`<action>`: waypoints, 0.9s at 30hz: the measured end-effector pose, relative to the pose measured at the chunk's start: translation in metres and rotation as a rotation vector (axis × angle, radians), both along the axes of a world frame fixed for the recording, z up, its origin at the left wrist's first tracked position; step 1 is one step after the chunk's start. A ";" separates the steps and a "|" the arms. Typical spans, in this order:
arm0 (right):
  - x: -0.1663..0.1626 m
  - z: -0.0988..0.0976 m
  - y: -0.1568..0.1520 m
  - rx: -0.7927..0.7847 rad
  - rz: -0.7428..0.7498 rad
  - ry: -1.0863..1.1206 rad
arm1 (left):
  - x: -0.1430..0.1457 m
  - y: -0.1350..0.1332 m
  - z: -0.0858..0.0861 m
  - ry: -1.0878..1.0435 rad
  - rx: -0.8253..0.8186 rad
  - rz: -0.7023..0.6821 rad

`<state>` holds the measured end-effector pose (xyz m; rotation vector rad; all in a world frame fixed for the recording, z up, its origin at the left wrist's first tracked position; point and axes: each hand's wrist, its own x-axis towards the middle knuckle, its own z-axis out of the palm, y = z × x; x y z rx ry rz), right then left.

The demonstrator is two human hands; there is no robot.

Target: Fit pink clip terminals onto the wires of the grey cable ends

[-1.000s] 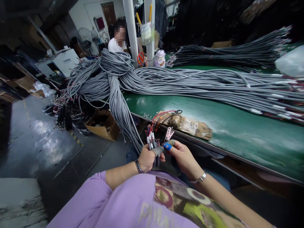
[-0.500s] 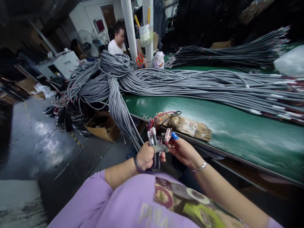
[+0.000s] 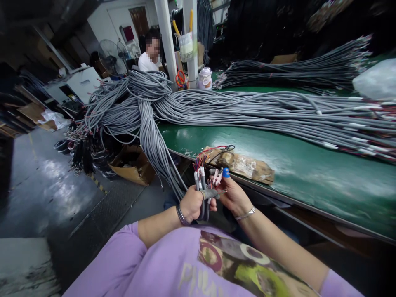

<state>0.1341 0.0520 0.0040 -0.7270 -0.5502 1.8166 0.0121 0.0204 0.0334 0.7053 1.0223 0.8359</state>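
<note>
My left hand [image 3: 192, 204] is closed round a small bunch of grey cable ends [image 3: 200, 181] that stand upright, with white sleeves and coloured wire tips fanning out on top. Its thumb wears a grey fabric cot. My right hand [image 3: 230, 193] sits just to the right, fingers curled, pinching a small pink clip-like tool [image 3: 217, 176] close to the wire tips. A blue cot covers one of its fingertips. Both hands hover in front of the edge of the green table [image 3: 293, 165].
A large bundle of grey cables [image 3: 235, 109] runs across the table and droops off its left end toward a cardboard box [image 3: 131, 163] on the floor. A taped cardboard pad [image 3: 244, 164] lies near the table edge. Another person sits behind a fan at the back left.
My right hand has lifted from beside my left thumb and moved the pink tool up toward the wire tips. My left hand keeps the bunch almost still.
</note>
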 end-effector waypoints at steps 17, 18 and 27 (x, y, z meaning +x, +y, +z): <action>0.008 -0.006 -0.006 -0.050 -0.049 0.011 | -0.008 -0.017 -0.006 -0.029 0.083 0.057; 0.008 -0.004 -0.007 -0.044 -0.049 -0.010 | -0.008 -0.017 -0.006 -0.031 0.085 0.067; 0.015 0.010 -0.027 0.053 0.089 -0.374 | -0.004 -0.014 -0.015 0.045 0.121 0.128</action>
